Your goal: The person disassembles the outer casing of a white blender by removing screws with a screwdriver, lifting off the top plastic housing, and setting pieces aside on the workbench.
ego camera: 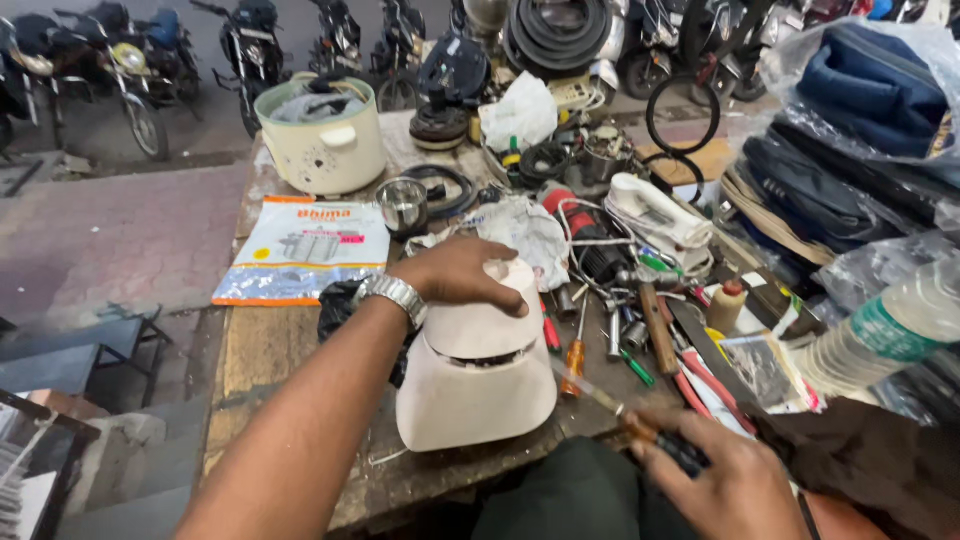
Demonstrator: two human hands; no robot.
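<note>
On the worn wooden tabletop (260, 350), my left grip (455, 275) presses the smooth white plastic housing (478, 375); my right grip (725, 480) clasps a slim screwdriver (610, 402).

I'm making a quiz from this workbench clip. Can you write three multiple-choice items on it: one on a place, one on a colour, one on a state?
1. Where does the left hand rest?
A. on top of the white appliance base
B. on the plastic bottle
C. on the cream cooker pot

2. What colour is the handle of the small screwdriver lying right of the white appliance base?
A. blue
B. orange
C. white

3. How is the right hand?
A. flat and open on the bench
B. closed on a tool
C. raised and holding nothing

Key: 1 A, the palm lies on the base's top. 2 B, its handle shows orange. 3 B, the fingers wrap the dark handle of a long screwdriver whose shaft points at the base.
</note>
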